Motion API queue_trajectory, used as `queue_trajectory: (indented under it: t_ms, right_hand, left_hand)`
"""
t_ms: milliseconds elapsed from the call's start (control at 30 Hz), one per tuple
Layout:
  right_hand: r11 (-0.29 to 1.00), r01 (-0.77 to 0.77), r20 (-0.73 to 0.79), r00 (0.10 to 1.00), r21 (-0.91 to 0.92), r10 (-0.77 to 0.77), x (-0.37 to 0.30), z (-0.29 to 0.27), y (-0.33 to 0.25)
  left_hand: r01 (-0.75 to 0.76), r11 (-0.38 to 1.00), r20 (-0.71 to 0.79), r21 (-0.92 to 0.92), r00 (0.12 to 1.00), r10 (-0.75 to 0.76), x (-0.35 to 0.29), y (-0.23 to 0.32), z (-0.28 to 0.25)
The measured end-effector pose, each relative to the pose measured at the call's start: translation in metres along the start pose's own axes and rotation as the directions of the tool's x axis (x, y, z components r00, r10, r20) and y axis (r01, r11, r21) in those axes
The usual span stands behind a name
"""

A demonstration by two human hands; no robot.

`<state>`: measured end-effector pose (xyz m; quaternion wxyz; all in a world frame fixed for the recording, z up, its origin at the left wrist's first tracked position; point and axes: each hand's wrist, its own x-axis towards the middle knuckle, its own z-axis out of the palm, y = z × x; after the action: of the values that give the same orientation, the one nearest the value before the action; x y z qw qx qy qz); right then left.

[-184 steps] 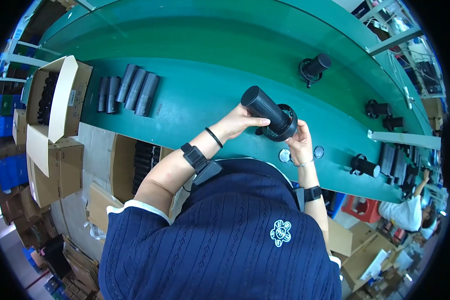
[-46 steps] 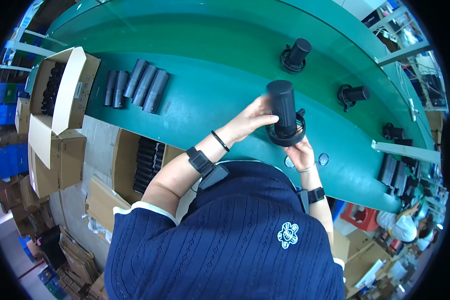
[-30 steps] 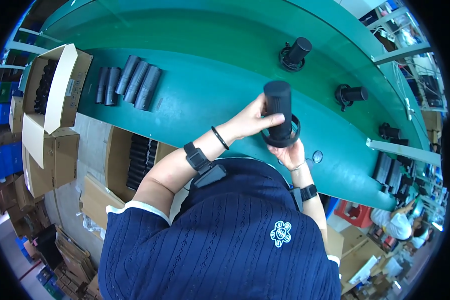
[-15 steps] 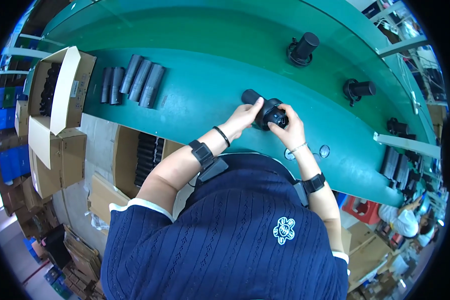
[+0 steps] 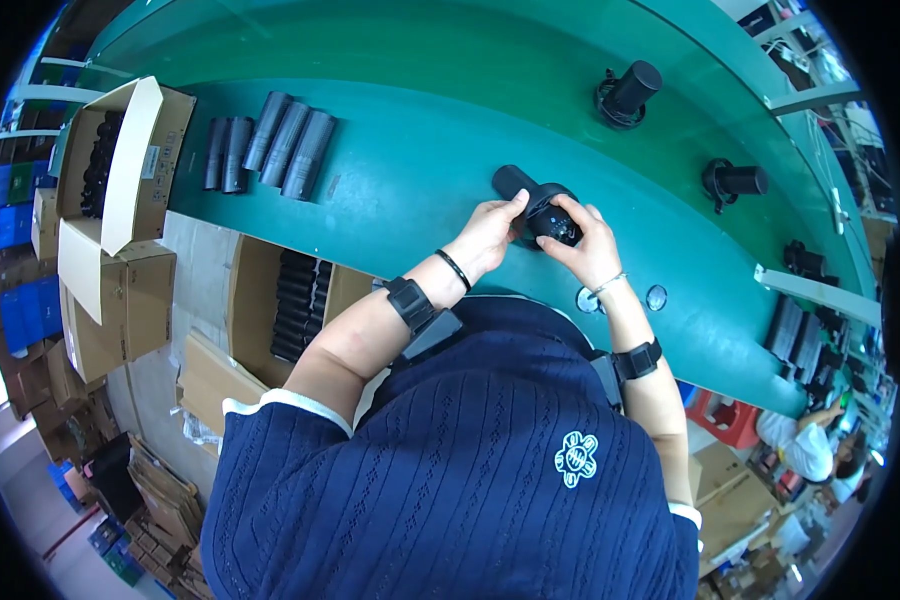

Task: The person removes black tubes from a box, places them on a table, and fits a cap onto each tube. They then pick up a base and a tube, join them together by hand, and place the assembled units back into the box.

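Observation:
Both my hands hold a black device over the green bench, a tube with a wider round head. My left hand grips it near the collar where tube and head meet, thumb on top. The fingers and thumb of my right hand are closed around the rounded dark head. Part of the head is hidden by my fingers. Close to my right wrist lie a clear round disc and a second disc, flat on the bench.
Several dark tubes lie at the bench's left. Beyond my hands stand similar black devices. An open carton sits at the left, another carton of black parts below the bench edge. Another person is at far right.
The whole view has shifted slightly. My right-hand fingers have changed position a little on the round head, and the head is turned slightly. My left hand keeps its hold.

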<state>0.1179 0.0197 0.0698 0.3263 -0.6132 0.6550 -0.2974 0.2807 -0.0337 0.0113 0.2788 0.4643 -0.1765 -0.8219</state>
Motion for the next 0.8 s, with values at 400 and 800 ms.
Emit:
queue_trajectory:
  t_ms: [400, 800]
  right_hand:
    - [0.995, -0.006, -0.041, 0.999, -0.101, 0.002, -0.001, 0.008, -0.002]
    - [0.974, -0.103, 0.115, 0.985, -0.2, 0.127, 0.009, -0.002, -0.014]
  left_hand:
    - [-0.018, 0.978, 0.028, -0.209, 0.999, 0.024, 0.003, -0.005, -0.001]
    - [0.025, 0.97, 0.012, -0.242, 1.0, -0.023, 0.002, -0.009, 0.001]
